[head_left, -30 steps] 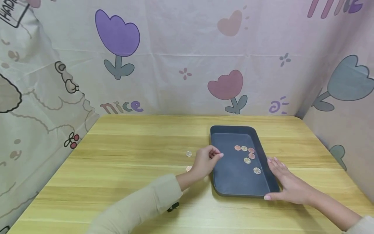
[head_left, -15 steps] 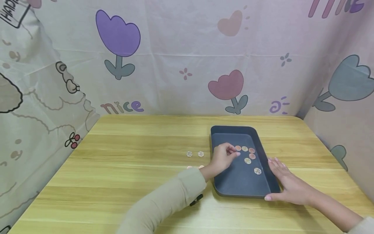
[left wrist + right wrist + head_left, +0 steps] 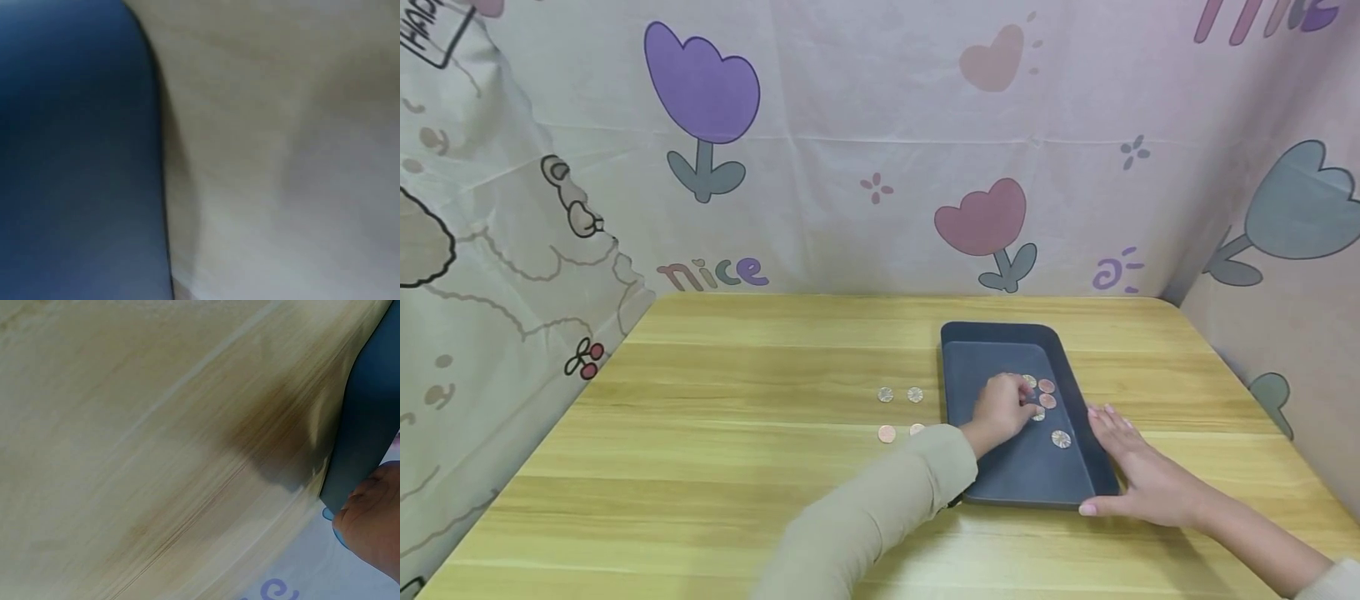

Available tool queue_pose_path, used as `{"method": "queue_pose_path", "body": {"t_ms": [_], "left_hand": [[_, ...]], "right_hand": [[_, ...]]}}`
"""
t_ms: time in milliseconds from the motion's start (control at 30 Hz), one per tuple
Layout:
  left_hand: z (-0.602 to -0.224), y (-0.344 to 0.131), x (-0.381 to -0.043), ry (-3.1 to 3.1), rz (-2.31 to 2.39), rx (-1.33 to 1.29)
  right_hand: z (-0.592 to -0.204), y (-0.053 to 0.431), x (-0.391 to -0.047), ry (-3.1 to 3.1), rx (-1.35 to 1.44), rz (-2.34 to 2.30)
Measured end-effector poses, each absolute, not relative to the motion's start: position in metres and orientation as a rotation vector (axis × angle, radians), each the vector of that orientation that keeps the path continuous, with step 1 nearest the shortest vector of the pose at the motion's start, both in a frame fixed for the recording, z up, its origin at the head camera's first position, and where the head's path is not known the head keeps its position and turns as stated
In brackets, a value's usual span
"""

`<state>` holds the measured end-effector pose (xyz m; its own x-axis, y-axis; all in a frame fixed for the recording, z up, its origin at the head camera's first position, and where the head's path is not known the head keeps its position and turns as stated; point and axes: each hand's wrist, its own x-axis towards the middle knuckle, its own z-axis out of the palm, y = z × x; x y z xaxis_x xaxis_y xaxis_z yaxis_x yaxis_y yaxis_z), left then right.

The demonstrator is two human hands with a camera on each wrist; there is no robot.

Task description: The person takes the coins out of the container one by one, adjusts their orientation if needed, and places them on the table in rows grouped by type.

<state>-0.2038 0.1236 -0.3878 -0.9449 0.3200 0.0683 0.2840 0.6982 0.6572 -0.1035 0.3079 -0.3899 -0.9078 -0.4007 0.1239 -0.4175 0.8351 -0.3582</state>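
A dark baking tray [image 3: 1000,467] lies on the table with several gold and copper-coloured coins inside. My left hand [image 3: 1000,408] reaches over it with bent fingers, and a small gap shows between thumb and fingers. The thumb tip overlaps a gold coin [image 3: 1040,415], while the fingers cover part of another gold coin [image 3: 1030,381] and most of a copper-coloured one. My right hand [image 3: 1150,479] rests against the tray's right side, fingers extended along the wall and thumb at the front corner. In the right wrist view, fingertips [image 3: 372,506] meet the tray wall [image 3: 365,419].
Left of the tray, two silvery coins [image 3: 900,395] and two copper-coloured coins [image 3: 887,434] sit in two rows on the wooden table [image 3: 737,467]. My left sleeve [image 3: 887,500] partly covers the nearer row. A printed cloth [image 3: 835,100] hangs behind the table.
My left hand has moved right from the tray's left edge to the coins inside, uncovering table coins and hiding some tray coins. The right hand stays against the tray.
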Motion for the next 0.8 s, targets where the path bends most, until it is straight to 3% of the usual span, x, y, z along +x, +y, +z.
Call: {"method": "queue_pose_path", "body": {"t_ms": [567,800], "left_hand": [[-0.389,0.139,-0.202,2.995,0.663,0.441],[-0.382,0.133,-0.204,2.933,0.732,0.364]], "right_hand": [[-0.391,0.309,-0.104,-2.963,0.656,0.588],[-0.392,0.309,-0.104,-2.937,0.676,0.575]]}}
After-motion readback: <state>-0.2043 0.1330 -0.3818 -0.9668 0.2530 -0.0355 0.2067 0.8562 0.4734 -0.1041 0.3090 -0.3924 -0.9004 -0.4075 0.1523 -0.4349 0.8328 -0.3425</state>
